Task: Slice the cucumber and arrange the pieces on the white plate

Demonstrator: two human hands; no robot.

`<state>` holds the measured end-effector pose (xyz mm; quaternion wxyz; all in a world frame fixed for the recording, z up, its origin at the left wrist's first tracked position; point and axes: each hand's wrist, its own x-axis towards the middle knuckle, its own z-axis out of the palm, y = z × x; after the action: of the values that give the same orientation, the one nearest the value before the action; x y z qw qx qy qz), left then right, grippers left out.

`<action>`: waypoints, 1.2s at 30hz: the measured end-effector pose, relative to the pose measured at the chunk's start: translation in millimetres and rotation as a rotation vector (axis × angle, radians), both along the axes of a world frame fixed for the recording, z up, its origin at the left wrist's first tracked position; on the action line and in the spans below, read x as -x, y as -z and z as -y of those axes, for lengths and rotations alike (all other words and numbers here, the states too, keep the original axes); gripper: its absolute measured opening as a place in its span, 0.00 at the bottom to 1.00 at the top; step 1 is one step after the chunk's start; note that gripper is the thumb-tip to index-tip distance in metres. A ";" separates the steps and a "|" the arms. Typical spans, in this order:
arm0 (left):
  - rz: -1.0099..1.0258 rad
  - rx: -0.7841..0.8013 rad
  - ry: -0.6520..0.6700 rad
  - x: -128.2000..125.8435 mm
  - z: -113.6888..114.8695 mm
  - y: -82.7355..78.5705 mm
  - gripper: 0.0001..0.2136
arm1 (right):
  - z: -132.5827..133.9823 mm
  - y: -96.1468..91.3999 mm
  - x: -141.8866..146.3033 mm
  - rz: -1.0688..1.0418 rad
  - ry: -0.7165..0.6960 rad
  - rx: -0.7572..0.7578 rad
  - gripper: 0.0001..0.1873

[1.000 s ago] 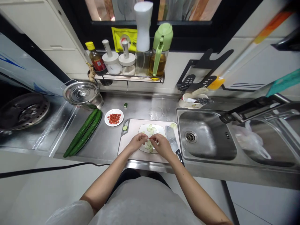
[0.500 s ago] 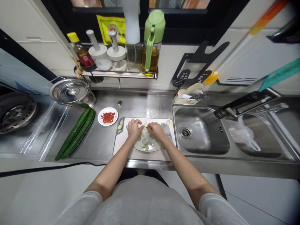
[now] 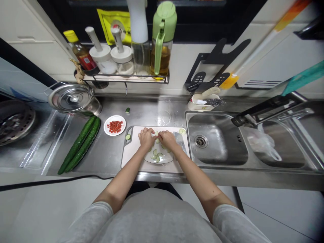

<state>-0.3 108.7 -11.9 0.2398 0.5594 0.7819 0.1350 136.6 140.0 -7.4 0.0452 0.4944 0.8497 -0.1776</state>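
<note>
A clear plate [image 3: 162, 159] rests on the pale cutting board [image 3: 131, 155], with several thin cucumber slices [image 3: 154, 157] lying on it. Over its far part, my left hand [image 3: 146, 138] has bent fingers, with thumb and forefinger at a cucumber slice. Close beside it, my right hand [image 3: 167, 139] is pinched at the same spot; the fingertips partly hide what they hold. A flat grey-blue blade-like piece [image 3: 180, 138] lies under and beyond my right wrist. More slices [image 3: 182, 131] sit at the board's far right corner, and a cucumber piece [image 3: 128, 136] is by its handle.
Left of the board stand a white plate [image 3: 108, 131] of chopped red bits and two whole cucumbers [image 3: 81, 145]. Behind them are a cucumber end [image 3: 127, 110] and a lidded steel pot [image 3: 76, 99]. A condiment shelf [image 3: 126, 79] hangs above; a double sink [image 3: 217, 141] lies right.
The view has tilted and shifted slightly. Both hands stay at the plate's far part, with only small finger movements.
</note>
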 end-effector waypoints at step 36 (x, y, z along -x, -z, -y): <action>0.025 -0.003 -0.028 33.3 5.5 -0.9 0.07 | 20.7 -6.6 1.1 -0.224 0.180 0.014 0.11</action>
<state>-33.7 103.2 -11.0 0.2468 0.5470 0.7863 0.1468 135.5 119.3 -0.8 -0.0625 0.5456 0.8003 -0.2409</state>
